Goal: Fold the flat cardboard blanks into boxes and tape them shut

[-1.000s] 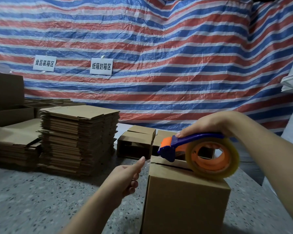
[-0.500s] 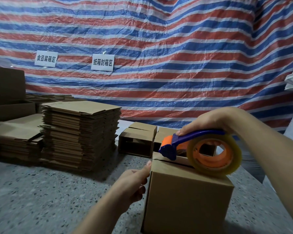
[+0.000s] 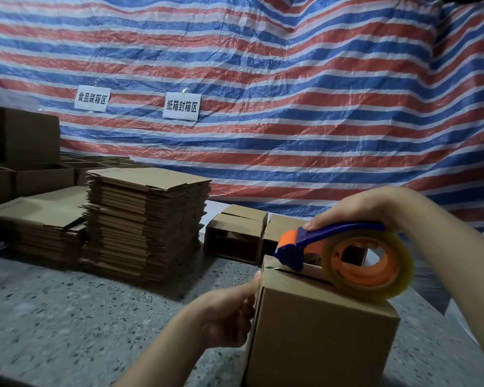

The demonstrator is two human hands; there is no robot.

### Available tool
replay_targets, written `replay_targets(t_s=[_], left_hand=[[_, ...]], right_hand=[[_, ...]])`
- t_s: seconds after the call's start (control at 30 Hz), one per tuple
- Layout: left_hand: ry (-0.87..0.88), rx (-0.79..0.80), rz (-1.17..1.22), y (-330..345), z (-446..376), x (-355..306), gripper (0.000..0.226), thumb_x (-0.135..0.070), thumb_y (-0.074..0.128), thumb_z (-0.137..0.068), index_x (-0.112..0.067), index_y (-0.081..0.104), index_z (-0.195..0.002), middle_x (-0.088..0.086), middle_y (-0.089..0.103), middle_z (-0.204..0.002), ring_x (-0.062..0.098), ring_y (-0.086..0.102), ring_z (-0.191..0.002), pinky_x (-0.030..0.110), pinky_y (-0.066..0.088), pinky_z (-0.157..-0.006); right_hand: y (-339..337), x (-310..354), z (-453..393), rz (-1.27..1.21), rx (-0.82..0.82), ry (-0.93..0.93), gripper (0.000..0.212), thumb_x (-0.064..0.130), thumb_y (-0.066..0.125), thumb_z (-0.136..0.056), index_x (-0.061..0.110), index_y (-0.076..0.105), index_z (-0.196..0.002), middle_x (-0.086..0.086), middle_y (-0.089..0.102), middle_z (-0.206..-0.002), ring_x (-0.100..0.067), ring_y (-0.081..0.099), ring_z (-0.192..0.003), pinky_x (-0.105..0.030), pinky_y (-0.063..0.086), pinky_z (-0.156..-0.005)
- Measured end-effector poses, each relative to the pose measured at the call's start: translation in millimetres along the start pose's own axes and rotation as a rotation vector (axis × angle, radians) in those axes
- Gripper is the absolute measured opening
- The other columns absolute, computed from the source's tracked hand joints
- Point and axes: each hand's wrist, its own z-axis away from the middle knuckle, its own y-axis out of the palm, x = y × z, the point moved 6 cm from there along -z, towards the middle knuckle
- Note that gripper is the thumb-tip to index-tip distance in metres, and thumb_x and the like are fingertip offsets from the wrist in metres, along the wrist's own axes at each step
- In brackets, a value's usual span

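Head view, right hand [image 3: 358, 210] gripping tape dispenser [image 3: 344, 259]

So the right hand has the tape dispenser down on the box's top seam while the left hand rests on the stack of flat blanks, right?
Not quite. The head view shows the left hand against the box, not the stack of flat blanks. The right hand does hold the tape dispenser on the top seam.

Head-worn view, forward-down, close over box [image 3: 319, 325]
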Motion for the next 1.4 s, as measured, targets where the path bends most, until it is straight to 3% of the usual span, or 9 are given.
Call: replay_targets(t_s=[0.17,0.33,0.6,0.77,0.93,1.07,1.13,1.27,1.4], left_hand=[[0.000,-0.012,0.047,-2.3,5.4,-6.5,0.045,-0.057,0.066,-0.082,-0.023,0.044,-0.062,-0.007,0.039,-0.056,0.006,0.031,-0.048,0.018,0.024,-0.049],[-0.019,0.026,0.077,2.9,6.4,-6.2,0.042,-0.039,0.052,-0.097,-0.023,0.042,-0.060,-0.009,0.035,-0.055,0.004,0.029,-0.047,0.019,0.023,-0.049],[0.156,-0.162,-0.152,1.4,1.3,-11.2,0.035,-0.028,0.049,-0.097,-0.024,0.045,-0.062,-0.007,0.036,-0.054,0.009,0.032,-0.047,0.019,0.027,-0.046],[0.213,-0.025,0.012,-7.3,3.1,-8.6,0.017,-0.026,0.052,-0.100,-0.014,0.056,-0.089,-0.002,0.051,-0.066,0.008,0.046,-0.053,0.019,0.033,-0.048],[0.324,-0.145,0.158,-17.3,6.9,-7.0,0.024,-0.007,0.065,-0.090,0.002,0.058,-0.111,0.016,0.066,-0.091,0.017,0.062,-0.063,0.021,0.046,-0.049],[0.585,-0.277,-0.084,-18.7,22.2,-18.9,0.019,-0.017,0.063,-0.093,-0.015,0.066,-0.111,0.007,0.073,-0.092,0.017,0.067,-0.068,0.027,0.053,-0.063],[0.686,-0.326,-0.300,-17.3,28.5,-21.3,0.018,-0.018,0.063,-0.093,-0.021,0.069,-0.110,-0.001,0.074,-0.095,0.013,0.070,-0.075,0.023,0.053,-0.067],[0.801,-0.362,-0.534,-11.8,31.4,-22.3,0.020,-0.015,0.064,-0.093,-0.024,0.073,-0.108,-0.009,0.075,-0.095,0.011,0.070,-0.086,0.027,0.056,-0.076],[0.965,-0.522,-0.640,-15.2,36.0,-24.2,0.020,-0.012,0.070,-0.087,-0.023,0.078,-0.102,-0.012,0.074,-0.085,0.010,0.070,-0.080,0.027,0.057,-0.072]], right_hand=[[0.9,-0.2,-0.2,0.013,0.011,-0.003,0.071,0.067,0.074,-0.064,0.014,0.069,-0.109,-0.006,0.079,-0.087,-0.015,0.073,-0.064,-0.022,0.055,-0.053],[0.4,-1.2,0.8,0.010,0.011,-0.003,0.070,0.067,0.074,-0.065,0.014,0.069,-0.110,-0.006,0.079,-0.088,-0.015,0.074,-0.066,-0.023,0.055,-0.054],[0.1,-1.6,0.0,-0.017,-0.012,-0.006,0.058,0.063,0.073,-0.076,0.014,0.068,-0.107,-0.006,0.079,-0.085,-0.015,0.073,-0.063,-0.022,0.055,-0.053],[-0.6,-1.8,2.1,-0.035,-0.029,-0.012,0.055,0.061,0.073,-0.078,0.014,0.068,-0.106,-0.005,0.078,-0.082,-0.014,0.073,-0.061,-0.022,0.056,-0.052],[0.3,0.5,3.8,-0.021,-0.025,-0.025,0.052,0.060,0.070,-0.080,0.014,0.066,-0.106,-0.003,0.078,-0.079,-0.012,0.072,-0.060,-0.021,0.055,-0.051],[2.0,1.7,5.6,-0.027,-0.002,-0.047,0.060,0.061,0.073,-0.071,0.014,0.067,-0.108,-0.003,0.078,-0.081,-0.012,0.071,-0.060,-0.020,0.055,-0.051],[1.7,2.3,5.2,-0.017,-0.002,-0.052,0.064,0.061,0.073,-0.067,0.015,0.066,-0.110,-0.003,0.078,-0.083,-0.012,0.072,-0.062,-0.021,0.056,-0.053],[1.1,2.9,5.6,-0.027,-0.001,-0.056,0.057,0.060,0.071,-0.075,0.015,0.065,-0.110,-0.003,0.078,-0.080,-0.012,0.072,-0.060,-0.021,0.055,-0.052],[0.4,2.4,5.2,-0.028,-0.005,-0.053,0.052,0.059,0.069,-0.082,0.015,0.065,-0.109,-0.002,0.077,-0.079,-0.012,0.071,-0.059,-0.020,0.056,-0.053]])
